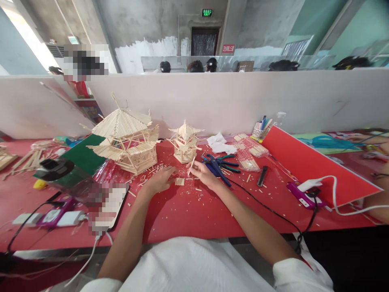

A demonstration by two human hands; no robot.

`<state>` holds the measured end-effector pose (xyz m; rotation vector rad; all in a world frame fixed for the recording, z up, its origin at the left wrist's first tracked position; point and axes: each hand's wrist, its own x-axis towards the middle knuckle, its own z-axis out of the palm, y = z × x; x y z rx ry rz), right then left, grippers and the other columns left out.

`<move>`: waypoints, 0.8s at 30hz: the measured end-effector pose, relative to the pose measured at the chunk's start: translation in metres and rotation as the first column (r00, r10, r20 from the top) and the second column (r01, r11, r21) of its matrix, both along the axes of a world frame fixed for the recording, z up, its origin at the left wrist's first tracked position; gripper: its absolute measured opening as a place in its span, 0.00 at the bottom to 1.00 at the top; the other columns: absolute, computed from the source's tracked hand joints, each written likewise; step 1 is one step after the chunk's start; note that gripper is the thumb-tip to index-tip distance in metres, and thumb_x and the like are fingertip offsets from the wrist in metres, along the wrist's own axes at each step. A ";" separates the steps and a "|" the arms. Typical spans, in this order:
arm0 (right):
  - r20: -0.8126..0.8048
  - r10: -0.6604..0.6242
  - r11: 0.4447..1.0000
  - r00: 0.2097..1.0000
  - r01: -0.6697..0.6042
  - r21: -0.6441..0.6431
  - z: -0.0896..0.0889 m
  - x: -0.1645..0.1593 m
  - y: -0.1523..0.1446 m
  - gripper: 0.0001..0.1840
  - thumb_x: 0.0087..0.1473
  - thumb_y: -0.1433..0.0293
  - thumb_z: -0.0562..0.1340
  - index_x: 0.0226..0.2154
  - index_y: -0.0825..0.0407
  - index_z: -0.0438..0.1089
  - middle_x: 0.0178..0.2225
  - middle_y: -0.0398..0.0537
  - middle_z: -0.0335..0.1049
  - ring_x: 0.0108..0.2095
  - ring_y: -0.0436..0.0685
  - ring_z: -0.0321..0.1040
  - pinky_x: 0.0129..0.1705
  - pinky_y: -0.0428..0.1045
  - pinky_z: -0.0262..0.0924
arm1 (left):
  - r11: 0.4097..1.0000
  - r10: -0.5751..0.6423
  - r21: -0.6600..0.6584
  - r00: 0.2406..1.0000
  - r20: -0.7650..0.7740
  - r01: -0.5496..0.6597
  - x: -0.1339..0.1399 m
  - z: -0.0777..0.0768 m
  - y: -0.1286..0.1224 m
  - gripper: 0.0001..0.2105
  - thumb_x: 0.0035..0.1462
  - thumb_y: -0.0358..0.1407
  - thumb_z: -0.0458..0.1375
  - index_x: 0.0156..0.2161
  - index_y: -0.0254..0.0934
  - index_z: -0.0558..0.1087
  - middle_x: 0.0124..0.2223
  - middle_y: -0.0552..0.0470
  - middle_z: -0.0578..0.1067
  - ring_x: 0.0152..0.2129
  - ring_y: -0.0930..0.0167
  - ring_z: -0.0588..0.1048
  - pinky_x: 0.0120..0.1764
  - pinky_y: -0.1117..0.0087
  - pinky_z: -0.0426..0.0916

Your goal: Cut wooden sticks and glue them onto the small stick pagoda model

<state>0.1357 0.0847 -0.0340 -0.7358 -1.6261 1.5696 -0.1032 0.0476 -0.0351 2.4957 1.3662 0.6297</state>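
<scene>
Pinching a short wooden stick (pixel 191 166) between thumb and fingers, my right hand (pixel 203 173) holds it slightly tilted above the red table (pixel 170 221). My left hand (pixel 160 179) lies low over the tabletop, well apart from the right one, its fingers loosely bent; I cannot tell whether its fingertips grip anything. Between my hands, close to my left fingertips, a small square panel of sticks (pixel 179 181) lies flat among scattered chips. Just beyond stands a small pagoda-like stick model (pixel 184 144), upright, and to its left a larger stick model (pixel 124 142) with a broad sloping roof. Right of my right hand lie blue-handled pliers (pixel 216 169) and, partly behind them, teal-handled tools (pixel 228 164). Farther out are crumpled white tissue (pixel 219 144), plastic-wrapped sticks (pixel 246 153) and, at far right, a leaning red board (pixel 313 164).
</scene>
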 end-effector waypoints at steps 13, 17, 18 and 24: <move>0.003 -0.013 0.997 1.000 0.013 0.072 -0.006 -0.002 0.004 0.15 0.50 0.63 0.68 0.39 0.49 0.67 0.33 0.43 0.70 0.33 0.54 0.72 0.33 0.47 0.65 | 0.998 -0.003 -0.064 0.998 -0.071 -0.001 -0.001 -0.005 0.000 0.20 0.54 0.30 0.60 0.53 0.38 0.67 0.45 0.45 0.76 0.40 0.63 0.76 0.43 0.63 0.70; 0.018 -0.026 0.998 0.999 0.025 0.060 -0.003 -0.002 0.002 0.15 0.48 0.64 0.69 0.38 0.49 0.67 0.34 0.44 0.71 0.34 0.54 0.72 0.34 0.47 0.65 | 1.000 0.010 0.019 1.000 0.027 -0.010 0.002 0.003 -0.002 0.20 0.58 0.30 0.57 0.56 0.38 0.65 0.50 0.43 0.73 0.44 0.63 0.75 0.48 0.61 0.69; 0.019 -0.027 0.998 0.999 0.026 0.052 -0.003 -0.002 0.002 0.15 0.48 0.64 0.69 0.38 0.49 0.67 0.34 0.44 0.72 0.34 0.54 0.72 0.34 0.47 0.65 | 0.999 0.002 0.033 0.998 0.067 -0.004 0.004 0.007 -0.004 0.19 0.60 0.31 0.57 0.56 0.38 0.65 0.51 0.43 0.73 0.44 0.64 0.74 0.49 0.61 0.69; 0.012 0.010 0.998 1.000 -0.011 0.067 -0.004 -0.004 0.002 0.14 0.49 0.62 0.69 0.36 0.51 0.70 0.32 0.45 0.73 0.32 0.54 0.71 0.33 0.48 0.64 | 0.998 -0.041 0.050 0.968 0.248 0.029 0.021 0.021 -0.015 0.20 0.63 0.39 0.59 0.58 0.40 0.65 0.53 0.45 0.73 0.46 0.65 0.74 0.50 0.62 0.69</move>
